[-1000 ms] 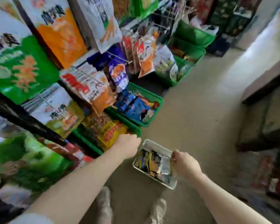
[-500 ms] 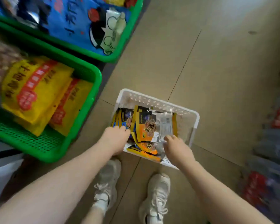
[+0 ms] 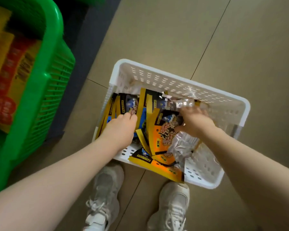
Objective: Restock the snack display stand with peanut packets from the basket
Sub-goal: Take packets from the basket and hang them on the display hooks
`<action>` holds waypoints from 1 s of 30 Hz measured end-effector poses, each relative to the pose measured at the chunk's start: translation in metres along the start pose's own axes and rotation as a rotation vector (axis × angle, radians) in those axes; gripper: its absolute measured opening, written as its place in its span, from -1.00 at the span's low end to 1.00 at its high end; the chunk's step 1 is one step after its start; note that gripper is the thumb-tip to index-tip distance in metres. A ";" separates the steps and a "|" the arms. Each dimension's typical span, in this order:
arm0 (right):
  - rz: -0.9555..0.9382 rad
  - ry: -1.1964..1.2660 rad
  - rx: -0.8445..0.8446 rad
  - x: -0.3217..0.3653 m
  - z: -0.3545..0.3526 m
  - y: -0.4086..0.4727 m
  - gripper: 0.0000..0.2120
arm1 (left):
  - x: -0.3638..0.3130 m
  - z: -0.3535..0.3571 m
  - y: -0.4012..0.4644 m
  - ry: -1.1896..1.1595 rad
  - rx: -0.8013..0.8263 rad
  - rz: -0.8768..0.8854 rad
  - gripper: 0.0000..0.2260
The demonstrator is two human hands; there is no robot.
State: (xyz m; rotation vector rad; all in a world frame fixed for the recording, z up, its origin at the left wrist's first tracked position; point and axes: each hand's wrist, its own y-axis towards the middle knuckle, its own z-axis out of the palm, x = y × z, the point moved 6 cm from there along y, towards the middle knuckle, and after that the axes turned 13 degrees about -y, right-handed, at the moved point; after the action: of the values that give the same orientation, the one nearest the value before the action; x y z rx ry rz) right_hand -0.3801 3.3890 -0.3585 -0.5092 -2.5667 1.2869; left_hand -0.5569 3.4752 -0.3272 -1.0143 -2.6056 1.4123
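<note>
On the tiled floor, the white basket (image 3: 178, 84) holds light, slippery foil peanut packets (image 3: 163, 135); left hand (image 3: 122, 129) and right hand (image 3: 195, 120) reach in, grips indeterminate; pinch sealed edges.

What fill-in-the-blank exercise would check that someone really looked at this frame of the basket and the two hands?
1. The peanut packets lie in a basket whose colour is ____.
2. Both the left hand and the right hand reach into the ____.
3. The crate left of the basket is ____ in colour.
4. The basket rests on the ____, just ahead of the white shoes.

Missing words: white; basket; green; floor
</note>
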 end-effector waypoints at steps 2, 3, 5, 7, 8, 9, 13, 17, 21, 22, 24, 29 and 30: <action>-0.049 0.107 0.066 -0.002 0.003 -0.015 -0.55 | -0.002 0.005 0.004 -0.106 -0.029 -0.042 -0.57; -0.060 0.123 0.076 -0.002 0.004 -0.021 -0.54 | -0.003 0.007 0.007 -0.212 -0.058 -0.083 -0.54; -0.063 0.105 0.072 -0.003 0.003 -0.028 -0.58 | -0.004 0.009 0.013 -0.504 -0.142 -0.194 -0.51; -0.032 0.094 0.059 -0.007 0.004 -0.031 -0.67 | -0.001 0.012 0.023 -0.788 -0.216 -0.318 -0.51; -0.007 0.112 0.040 -0.009 0.004 -0.032 -0.69 | 0.001 0.014 0.029 -0.886 -0.231 -0.371 -0.54; 0.024 0.164 0.017 -0.013 0.005 -0.032 -0.70 | 0.002 0.016 0.034 -0.930 -0.223 -0.408 -0.57; 0.119 0.431 -0.074 -0.025 0.003 -0.040 -0.75 | -0.005 0.006 0.037 -0.785 -0.263 -0.379 -0.70; 0.206 0.598 -0.185 -0.037 -0.020 -0.075 -0.84 | -0.030 -0.050 -0.010 -0.519 -0.435 -0.018 -0.85; 0.299 0.906 -0.288 -0.037 -0.079 -0.133 -0.92 | -0.035 -0.118 -0.079 -0.363 -0.497 0.112 -0.85; 0.309 0.979 -0.312 -0.035 -0.097 -0.149 -0.94 | -0.036 -0.138 -0.097 -0.350 -0.502 0.089 -0.85; 0.289 1.031 -0.345 -0.028 -0.142 -0.183 -0.94 | -0.040 -0.181 -0.135 -0.320 -0.540 0.064 -0.85; 0.180 0.993 -0.418 0.005 -0.255 -0.290 -0.93 | -0.045 -0.287 -0.260 -0.349 -0.619 -0.066 -0.80; 0.183 1.001 -0.449 0.011 -0.279 -0.312 -0.93 | -0.047 -0.306 -0.286 -0.359 -0.633 -0.071 -0.79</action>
State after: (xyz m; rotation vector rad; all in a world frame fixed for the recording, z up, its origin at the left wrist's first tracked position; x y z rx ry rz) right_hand -0.3568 3.4234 0.0577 -1.1339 -1.9098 0.2818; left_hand -0.5813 3.5685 0.0828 -0.7231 -3.4294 0.8136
